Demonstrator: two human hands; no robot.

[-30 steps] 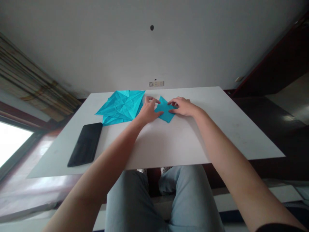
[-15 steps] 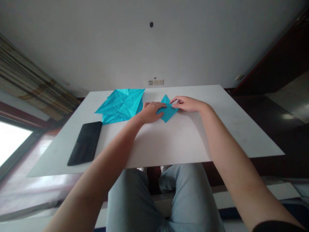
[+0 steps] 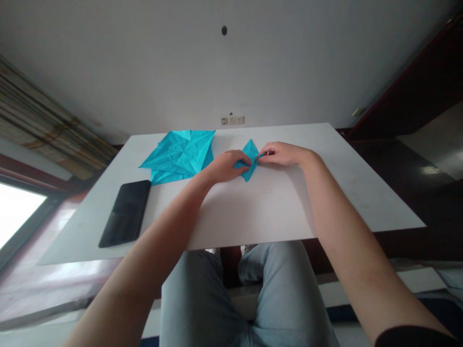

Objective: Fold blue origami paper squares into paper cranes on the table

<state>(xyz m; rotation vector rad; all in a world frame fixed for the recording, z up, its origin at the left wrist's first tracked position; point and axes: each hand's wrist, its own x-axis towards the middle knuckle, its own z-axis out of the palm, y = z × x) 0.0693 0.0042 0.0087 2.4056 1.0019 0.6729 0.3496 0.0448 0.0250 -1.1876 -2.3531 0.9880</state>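
Since half a second ago, the right side of the small folded paper (image 3: 251, 150) has lifted out of its flat diamond shape, and the left hand (image 3: 227, 166) has drawn its thumb in toward its fingers. That paper sits on the table (image 3: 282, 207) just to the right of the creased turquoise sheets (image 3: 183, 154). Over its right corner, on the side away from those sheets, the right hand (image 3: 281, 153) has a narrow grip, pinching the raised edge. Its partner, on the side nearer the sheets, keeps a narrow grip over the paper's left part (whether pinching or merely pressing, one cannot tell).

As for progress, the paper already appears folded down to a small piece, while the sheets lie spread out and creased. The lifted right side is not yet pressed flat, so this fold seems only partly made; how many more remain cannot be judged. On the near side of the sheets, slightly left, lies a black tablet-like device (image 3: 126, 214), untouched.
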